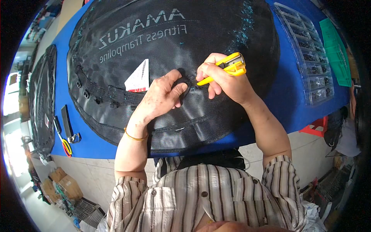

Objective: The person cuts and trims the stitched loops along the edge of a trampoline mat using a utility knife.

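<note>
head view | worn on the head, above and behind the left hand (164, 92) and right hand (224, 75) | faces forward, steeply down | near: both hands mid-frame, forearms whole | wide, curved field, dark corners | striped shirt (208, 185) behind the hands, table (83, 135) under and beyond them

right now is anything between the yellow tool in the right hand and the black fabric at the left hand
Nothing visible stands between the yellow tool in the right hand and the black fabric at the left hand. The white triangular piece lies on the left hand's other side.
</note>
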Demonstrator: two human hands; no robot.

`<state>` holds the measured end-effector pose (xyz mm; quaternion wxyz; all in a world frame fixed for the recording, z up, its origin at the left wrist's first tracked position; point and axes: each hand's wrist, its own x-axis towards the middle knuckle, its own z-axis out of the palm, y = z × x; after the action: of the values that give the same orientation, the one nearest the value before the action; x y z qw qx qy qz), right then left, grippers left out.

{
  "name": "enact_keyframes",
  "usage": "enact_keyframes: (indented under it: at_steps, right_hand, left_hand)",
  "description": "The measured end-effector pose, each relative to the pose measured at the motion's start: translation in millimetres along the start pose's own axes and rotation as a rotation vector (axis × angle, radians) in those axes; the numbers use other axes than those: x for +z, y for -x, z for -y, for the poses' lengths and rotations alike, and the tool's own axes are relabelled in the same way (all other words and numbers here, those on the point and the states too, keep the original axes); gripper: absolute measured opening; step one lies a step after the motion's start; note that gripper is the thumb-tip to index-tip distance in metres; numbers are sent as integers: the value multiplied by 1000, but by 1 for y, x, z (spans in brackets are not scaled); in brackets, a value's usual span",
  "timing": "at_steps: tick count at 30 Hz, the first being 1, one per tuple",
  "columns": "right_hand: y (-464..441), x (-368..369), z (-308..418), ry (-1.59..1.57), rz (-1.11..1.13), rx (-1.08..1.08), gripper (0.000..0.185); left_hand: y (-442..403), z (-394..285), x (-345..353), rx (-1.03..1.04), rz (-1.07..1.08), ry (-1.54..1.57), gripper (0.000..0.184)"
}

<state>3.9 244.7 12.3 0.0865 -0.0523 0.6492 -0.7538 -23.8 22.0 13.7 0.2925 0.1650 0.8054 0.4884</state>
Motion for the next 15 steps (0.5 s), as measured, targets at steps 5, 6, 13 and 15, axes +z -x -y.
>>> enact_keyframes:
  at_steps: [5,6,13,15]
  right_hand:
    - [3,-3,9,-77,63,156,18]
    - [6,4,6,-2,-5,81,22]
    - [-2,-9,1,-36,-35,-44,17]
    - [-3,-5,-2,-72,-36,-46,18]
  left_hand:
    - [0,0,-1,5,1,-10,19]
    - [0,-1,-2,-2,4,-4,19]
    - [0,0,-4,-39,28,-6,20]
    - [-1,1,-5,-22,39,-15,20]
